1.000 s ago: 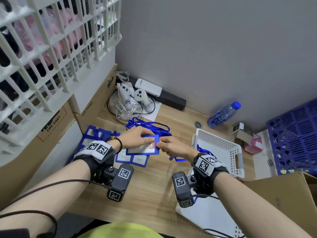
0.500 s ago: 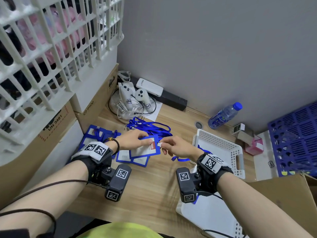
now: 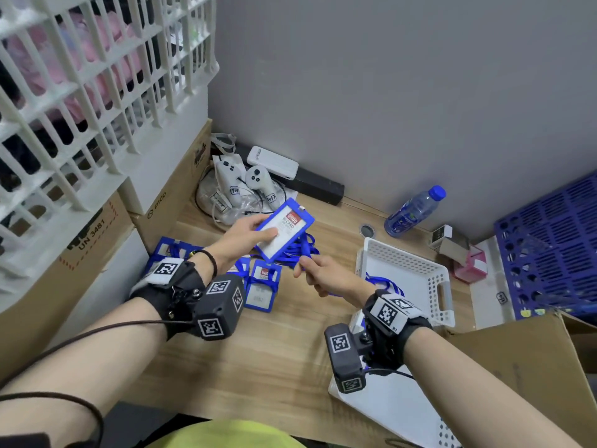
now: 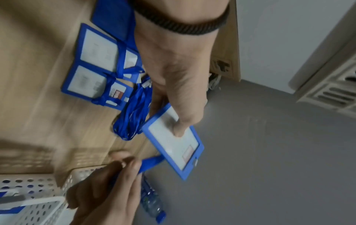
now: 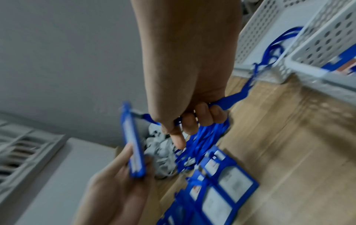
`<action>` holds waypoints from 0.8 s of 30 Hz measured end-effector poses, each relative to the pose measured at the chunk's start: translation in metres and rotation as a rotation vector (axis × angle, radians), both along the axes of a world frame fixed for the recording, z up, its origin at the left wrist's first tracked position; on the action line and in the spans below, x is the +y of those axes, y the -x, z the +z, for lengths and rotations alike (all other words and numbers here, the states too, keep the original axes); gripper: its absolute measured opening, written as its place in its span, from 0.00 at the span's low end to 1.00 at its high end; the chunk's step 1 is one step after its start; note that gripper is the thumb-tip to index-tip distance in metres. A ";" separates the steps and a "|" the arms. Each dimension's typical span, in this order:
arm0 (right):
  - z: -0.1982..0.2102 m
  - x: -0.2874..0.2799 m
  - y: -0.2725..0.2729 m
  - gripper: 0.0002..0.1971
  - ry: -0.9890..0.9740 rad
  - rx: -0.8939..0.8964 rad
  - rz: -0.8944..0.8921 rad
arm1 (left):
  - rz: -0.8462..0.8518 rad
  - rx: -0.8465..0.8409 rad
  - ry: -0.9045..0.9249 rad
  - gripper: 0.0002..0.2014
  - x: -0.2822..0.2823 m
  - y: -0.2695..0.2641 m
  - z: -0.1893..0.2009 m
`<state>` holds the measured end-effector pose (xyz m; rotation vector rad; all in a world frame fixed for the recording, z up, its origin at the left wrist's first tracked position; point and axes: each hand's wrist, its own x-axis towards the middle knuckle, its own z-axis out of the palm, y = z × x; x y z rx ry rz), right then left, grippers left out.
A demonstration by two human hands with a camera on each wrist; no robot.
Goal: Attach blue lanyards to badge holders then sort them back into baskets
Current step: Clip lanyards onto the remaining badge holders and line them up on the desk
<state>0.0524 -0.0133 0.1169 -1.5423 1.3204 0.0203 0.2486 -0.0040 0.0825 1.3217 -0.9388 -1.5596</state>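
My left hand (image 3: 248, 236) holds a blue badge holder (image 3: 284, 229) raised above the desk, thumb on its clear face (image 4: 171, 135). My right hand (image 3: 318, 270) grips a blue lanyard (image 5: 227, 102) that runs from the holder's top back into the white basket (image 3: 433, 273). A heap of loose blue lanyards (image 4: 133, 112) lies on the desk under the holder. Several more blue badge holders (image 3: 261, 291) lie flat near my left wrist. In the right wrist view the held badge holder (image 5: 135, 146) shows edge-on.
A second white basket (image 3: 397, 412) sits at the front right beside a cardboard box (image 3: 523, 360). A water bottle (image 3: 415, 210), white controllers (image 3: 245, 185), small boxes (image 3: 452, 240) and a blue crate (image 3: 555, 250) line the back wall. Cardboard boxes (image 3: 174, 202) and a white crate (image 3: 80, 92) stand left.
My left hand has lifted the badge holder off the desk and tilted it up. My right hand has slid back along the lanyard, away from the holder's top.
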 end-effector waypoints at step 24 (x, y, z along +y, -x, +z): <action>0.002 0.008 0.054 0.13 0.239 0.063 0.009 | -0.663 -0.239 0.215 0.05 0.015 0.028 0.007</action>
